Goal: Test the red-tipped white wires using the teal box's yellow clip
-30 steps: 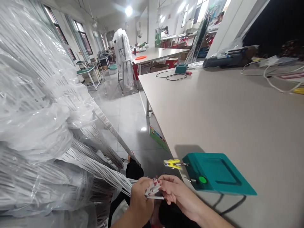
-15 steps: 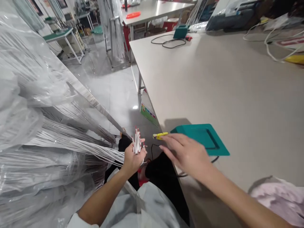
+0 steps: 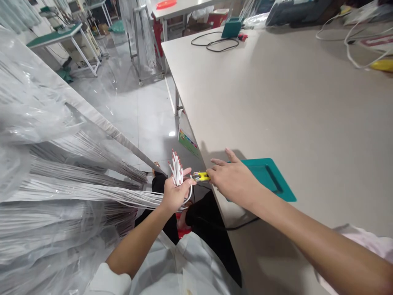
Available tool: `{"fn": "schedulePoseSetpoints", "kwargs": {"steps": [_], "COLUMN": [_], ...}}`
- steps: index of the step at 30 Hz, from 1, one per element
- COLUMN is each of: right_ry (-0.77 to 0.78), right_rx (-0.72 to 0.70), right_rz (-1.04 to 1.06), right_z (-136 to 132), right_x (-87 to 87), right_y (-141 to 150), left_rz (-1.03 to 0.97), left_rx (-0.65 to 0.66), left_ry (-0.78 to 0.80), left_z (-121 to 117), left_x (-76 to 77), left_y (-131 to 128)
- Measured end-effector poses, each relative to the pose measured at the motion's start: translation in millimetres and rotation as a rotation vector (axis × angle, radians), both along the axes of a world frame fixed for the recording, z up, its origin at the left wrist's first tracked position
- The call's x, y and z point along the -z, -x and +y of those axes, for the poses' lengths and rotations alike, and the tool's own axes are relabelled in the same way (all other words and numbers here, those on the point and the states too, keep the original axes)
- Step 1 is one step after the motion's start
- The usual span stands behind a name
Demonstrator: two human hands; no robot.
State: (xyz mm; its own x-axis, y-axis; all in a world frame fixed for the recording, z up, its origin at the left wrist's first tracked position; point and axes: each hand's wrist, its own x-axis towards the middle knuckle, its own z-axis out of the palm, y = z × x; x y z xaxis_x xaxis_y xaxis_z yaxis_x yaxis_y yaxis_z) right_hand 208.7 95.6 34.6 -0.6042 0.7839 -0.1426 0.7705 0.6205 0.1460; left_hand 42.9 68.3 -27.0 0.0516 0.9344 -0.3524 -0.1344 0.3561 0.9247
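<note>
My left hand [image 3: 175,196] is closed around a bundle of white cables [image 3: 177,168], whose reddish tips stand up above the fingers. The rest of the bundle trails away to the left. A single cable [image 3: 189,194] bends out in a loop from this hand, its end at the thumb. My right hand [image 3: 231,176] pinches a small yellow tool [image 3: 202,176] with a greyish front part; its exact kind I cannot make out. The tool's front is close to the cable end. Behind the right hand, a teal tray-shaped box [image 3: 284,180] lies on the table, partly covered.
The pale table [image 3: 276,102] fills the right side. A teal block [image 3: 231,28] with a black cord [image 3: 211,47] sits at its far end. Plastic-wrapped cable bundles [image 3: 37,164] hang on a rack along the left. Pale pink cloth [image 3: 365,241] lies at the lower right.
My left hand has come closer to the yellow tool with the single cable's end. My right hand has shifted left, its outer fingers now raised and spread. The view has tilted slightly.
</note>
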Motion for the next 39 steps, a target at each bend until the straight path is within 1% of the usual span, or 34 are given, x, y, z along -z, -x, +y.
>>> {"fn": "schedulePoseSetpoints", "kwargs": {"steps": [4,7,10,12,16,19,25,29,32,35,39], "right_ry": [0.036,0.052,0.049,0.039,0.028,0.033,0.045,0.080,0.051,0.015,-0.011], "right_rx": [0.025,0.030,0.021,0.013,-0.002,0.002,0.007,0.025,0.006,-0.013,0.024], "right_rz": [-0.010,0.000,0.016,0.025,0.017,0.005,-0.002,-0.001,0.011,0.011,0.021], "right_z": [2,3,3,3,3,3,4,4,4,3,2], "right_x": [-0.9,2.2,5.0,5.7,5.1,4.8,3.6,2.4,2.9,3.4,4.3], "right_y": [-1,-2,-4,-4,-4,-5,-4,-4,-5,-4,-3], "left_rz": [0.080,0.171,0.215,0.226,0.249,0.230,0.226,0.212,0.225,0.285,0.305], "left_rx": [0.024,0.067,0.064,0.059,0.091,0.090,0.056,0.086,0.101,0.143,0.192], "left_ry": [-0.011,-0.060,-0.089,-0.101,-0.129,-0.135,-0.090,-0.103,-0.122,-0.133,-0.193], "left_z": [2,3,4,5,7,8,8,8,10,12,12], "left_x": [0.8,2.3,4.3,5.2,6.2,6.5,5.0,7.3,11.5,14.7,16.0], "left_y": [0,-1,-2,-2,0,2,5,3,3,4,5]}}
